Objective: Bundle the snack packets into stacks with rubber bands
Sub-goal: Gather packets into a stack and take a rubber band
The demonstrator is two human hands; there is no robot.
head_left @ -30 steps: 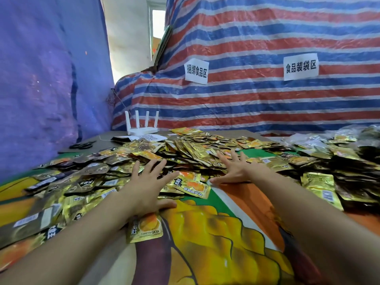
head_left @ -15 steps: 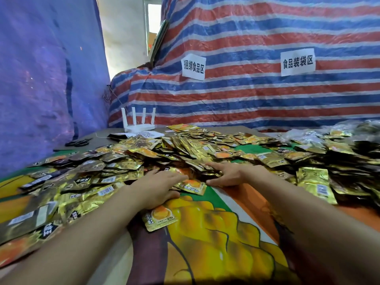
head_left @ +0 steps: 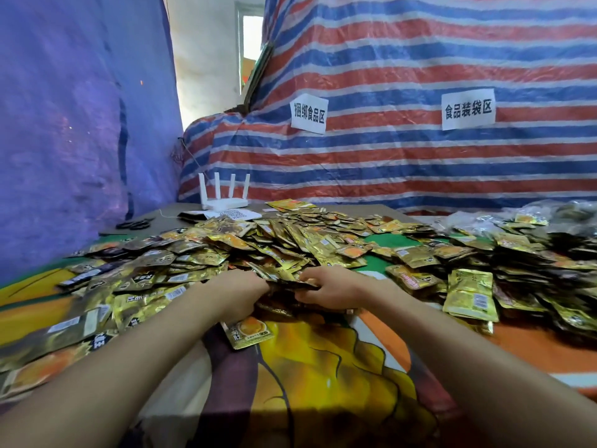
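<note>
From the head view, two bare forearms reach forward over the table point(head_left: 323, 376), which is covered by a printed sheet in yellow, orange and green. The left hand point(head_left: 240, 294) and right hand point(head_left: 336, 287) meet at the near edge of the heap, each grip curled narrow round one shared clump of packets point(head_left: 284, 286) pressed between them; the left fingertips are buried in the foil and cannot be seen. The snack packets point(head_left: 274, 244) lie loose by the hundred, too many to count, gold and dark foil spread across the table from the left edge to the right, overlapping and crowding both hands on the far side. One single packet point(head_left: 250, 331) lies flat by itself just beside the left wrist, face up. At the far left of the table stands one white router point(head_left: 223, 195) with four upright antennas, a printed paper sheet point(head_left: 239, 215) in front of it, and one pair of black scissors point(head_left: 134, 224) to its left. A striped tarp point(head_left: 387, 163) hangs behind, carrying two white paper signs point(head_left: 308, 114) point(head_left: 468, 108); a blue tarp point(head_left: 64, 124) closes the left side.
</note>
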